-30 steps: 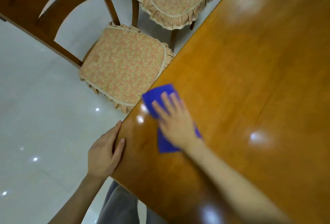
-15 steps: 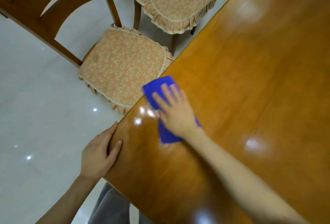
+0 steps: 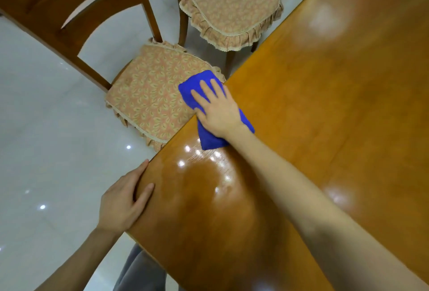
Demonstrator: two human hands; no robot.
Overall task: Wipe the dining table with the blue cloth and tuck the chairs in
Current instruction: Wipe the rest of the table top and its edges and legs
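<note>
The glossy wooden dining table (image 3: 313,109) fills the right side of the view. My right hand (image 3: 217,109) lies flat with straight fingers on the blue cloth (image 3: 210,141), pressing it at the table's left edge; the cloth's far end hangs a little past the edge. My left hand (image 3: 123,200) rests on the near left rim of the table, thumb on top and fingers out of sight below. A wooden chair with a patterned cushion (image 3: 153,95) stands pulled out beside the cloth. A second cushioned chair (image 3: 229,10) stands farther along the same side.
Shiny white tile floor (image 3: 46,142) spreads to the left of the table. The nearer chair's tall wooden back (image 3: 69,12) crosses the upper left. My grey trouser legs (image 3: 139,272) show below the table edge.
My right hand has slid the blue cloth away from me along the table's left edge, up to beside the nearer chair's cushion. My left hand keeps its place on the rim.
</note>
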